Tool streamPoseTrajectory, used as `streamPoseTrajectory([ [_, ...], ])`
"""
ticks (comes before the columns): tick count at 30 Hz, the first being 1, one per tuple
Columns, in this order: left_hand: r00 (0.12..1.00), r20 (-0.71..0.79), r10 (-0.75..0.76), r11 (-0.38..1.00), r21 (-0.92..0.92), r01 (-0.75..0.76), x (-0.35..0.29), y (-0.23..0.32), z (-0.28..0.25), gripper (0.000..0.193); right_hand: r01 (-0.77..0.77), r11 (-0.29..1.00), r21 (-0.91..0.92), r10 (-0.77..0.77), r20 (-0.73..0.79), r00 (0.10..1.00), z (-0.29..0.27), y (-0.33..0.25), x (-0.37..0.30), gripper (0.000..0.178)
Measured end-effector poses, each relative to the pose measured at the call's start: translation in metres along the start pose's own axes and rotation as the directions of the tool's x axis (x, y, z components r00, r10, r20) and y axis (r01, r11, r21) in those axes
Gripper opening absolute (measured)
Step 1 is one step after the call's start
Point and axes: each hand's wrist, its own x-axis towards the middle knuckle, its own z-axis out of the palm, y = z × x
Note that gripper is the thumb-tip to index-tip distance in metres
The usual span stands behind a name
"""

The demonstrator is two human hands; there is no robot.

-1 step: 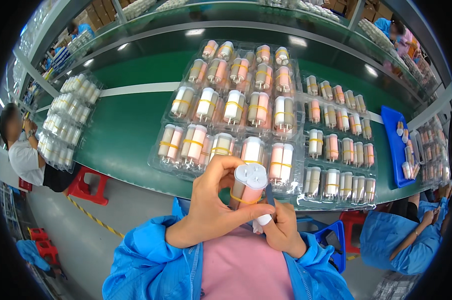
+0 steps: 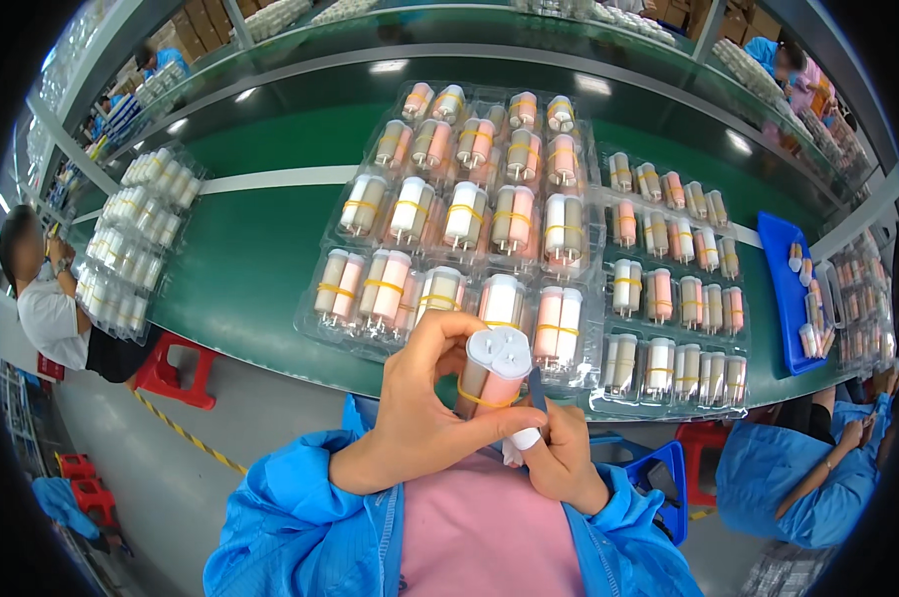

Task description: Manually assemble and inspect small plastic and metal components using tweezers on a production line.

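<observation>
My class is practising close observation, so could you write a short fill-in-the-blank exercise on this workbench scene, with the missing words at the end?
1. The left hand holds a bundle bound with a ____ band.
2. A small white cover is worn on the person's ____ hand.
3. The blue tray lies on a ____ table.
4. The stool near the seated person at the left is ____.

Missing words: yellow; right; green; red.
</observation>
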Motion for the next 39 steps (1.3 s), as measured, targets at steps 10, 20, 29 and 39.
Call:
streamPoseTrajectory([
  [10, 0.993, 0.096, 0.075, 0.946, 0.308, -0.101, 0.043, 0.03, -0.023, 0.052, 0.237, 0.961, 0.14, -0.213, -0.165, 0.963, -0.018, 0.004, -0.004, 0.031],
  [20, 0.995, -0.013, -0.096, 0.662, 0.746, 0.073, 0.256, -0.058, -0.063, 0.058, 0.353, 0.918, 0.18, -0.222, -0.504, 0.835, -0.034, 0.0, -0.012, 0.061],
  [29, 0.998, 0.005, -0.056, 0.329, 0.944, 0.014, 0.326, -0.111, -0.04, 0.048, 0.309, 0.915, 0.258, -0.002, -0.765, 0.644, -0.041, 0.01, -0.013, 0.049],
  [39, 0.963, 0.243, 0.12, 0.323, 0.907, -0.269, 0.304, -0.107, -0.002, 0.048, 0.283, 0.904, 0.321, 0.006, -0.67, 0.742, -0.047, -0.003, -0.004, 0.041],
])
